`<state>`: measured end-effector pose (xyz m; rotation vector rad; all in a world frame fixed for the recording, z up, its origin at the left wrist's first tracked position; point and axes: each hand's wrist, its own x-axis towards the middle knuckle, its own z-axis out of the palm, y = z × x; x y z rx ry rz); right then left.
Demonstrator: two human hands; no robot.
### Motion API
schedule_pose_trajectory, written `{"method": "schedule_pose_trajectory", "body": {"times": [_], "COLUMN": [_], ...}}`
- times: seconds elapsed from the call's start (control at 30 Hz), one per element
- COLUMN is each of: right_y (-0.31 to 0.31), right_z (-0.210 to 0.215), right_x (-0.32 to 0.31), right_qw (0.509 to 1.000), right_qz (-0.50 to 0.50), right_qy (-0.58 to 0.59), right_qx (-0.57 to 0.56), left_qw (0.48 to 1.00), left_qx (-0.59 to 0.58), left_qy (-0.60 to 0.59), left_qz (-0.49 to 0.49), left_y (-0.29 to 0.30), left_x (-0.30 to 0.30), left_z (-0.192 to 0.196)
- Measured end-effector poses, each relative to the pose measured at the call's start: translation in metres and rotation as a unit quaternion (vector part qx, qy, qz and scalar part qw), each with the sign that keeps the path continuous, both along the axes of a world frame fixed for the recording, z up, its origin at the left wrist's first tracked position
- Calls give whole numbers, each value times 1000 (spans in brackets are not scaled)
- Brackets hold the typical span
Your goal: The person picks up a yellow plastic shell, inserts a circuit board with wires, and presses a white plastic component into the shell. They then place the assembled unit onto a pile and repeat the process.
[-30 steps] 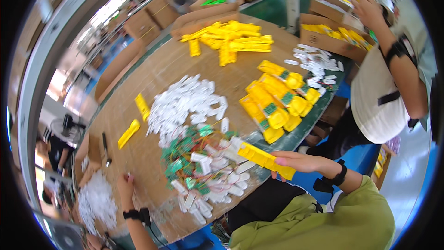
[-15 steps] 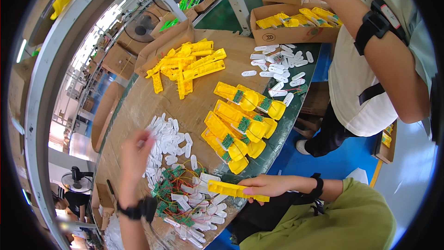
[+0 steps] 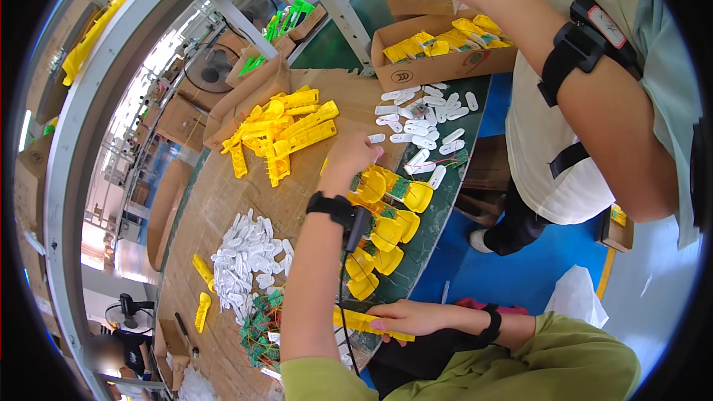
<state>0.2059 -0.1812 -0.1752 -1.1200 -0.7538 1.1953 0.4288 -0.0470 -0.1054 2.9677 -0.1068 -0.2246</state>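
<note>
Left forearm [image 3: 312, 282]: bare, rising steeply from the lower edge and leaning slightly to the right toward its upper end.
Left wrist [image 3: 336, 181]: nearly in line with the forearm, well forward of the right one.
Left hand [image 3: 353, 154]: stretched far out from the body, its back turned up, fingers bent and pointing right; whether they pinch anything cannot be told.
Right forearm [image 3: 516, 331]: bare, coming in from the right, almost level.
Right wrist [image 3: 454, 317]: fairly straight, low and near the body.
Right hand [image 3: 401, 318]: closed in a grip, pointing left, thumb on top, other fingers tucked mostly out of sight.
Hands together: well apart.
</note>
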Motion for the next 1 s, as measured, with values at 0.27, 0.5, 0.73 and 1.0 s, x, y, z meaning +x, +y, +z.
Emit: {"method": "schedule_pose_trajectory", "body": {"times": [0.27, 0.5, 0.73, 1.0], "right_y": [-3, 0, -3, 2], "right_z": [5, 11, 9, 32], "right_x": [1, 1, 0, -16], "right_qw": [1000, 999, 1000, 998], "right_qz": [1, 4, -1, -8], "right_qy": [2, 2, 18, 59], "right_qx": [-14, -32, -21, 22], "left_qw": [985, 979, 983, 973], "left_qx": [-62, 27, 96, 27], "left_qy": [-110, 5, -40, -104], "left_qz": [117, 202, 153, 204], "left_y": [165, 246, 251, 261], "left_x": [-50, -168, -166, -182], "left_z": [75, 15, 5, 23]}}
